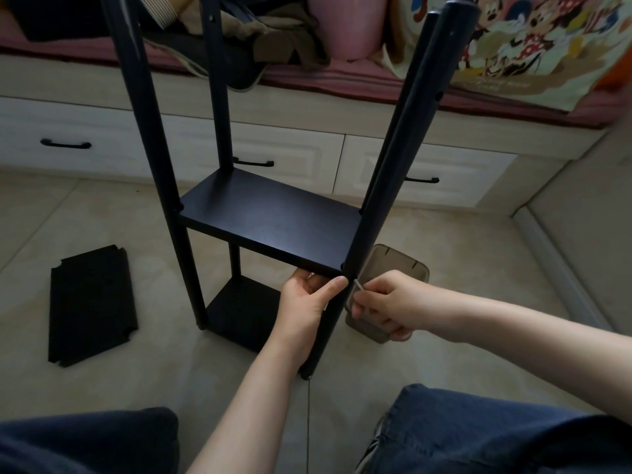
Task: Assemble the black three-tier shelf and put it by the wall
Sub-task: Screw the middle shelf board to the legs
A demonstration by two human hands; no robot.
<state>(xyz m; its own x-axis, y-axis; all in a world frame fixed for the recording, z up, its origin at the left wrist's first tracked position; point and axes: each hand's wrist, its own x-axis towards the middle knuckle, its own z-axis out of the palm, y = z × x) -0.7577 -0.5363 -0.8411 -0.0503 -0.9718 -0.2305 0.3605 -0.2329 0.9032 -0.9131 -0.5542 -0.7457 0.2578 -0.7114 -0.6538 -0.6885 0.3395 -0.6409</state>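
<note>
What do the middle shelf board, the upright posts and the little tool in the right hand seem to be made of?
The middle shelf board looks like painted or laminated wood board: matte black with a soft sheen. The upright posts are round, smooth, semi-gloss black, with drilled holes; painted wood or metal tube, cannot tell. The little tool is thin and pale grey, probably bare metal.

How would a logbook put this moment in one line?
step: fixing middle board to pole | left hand: grips board corner | right hand: pinches small metal key | third board: on floor
</note>
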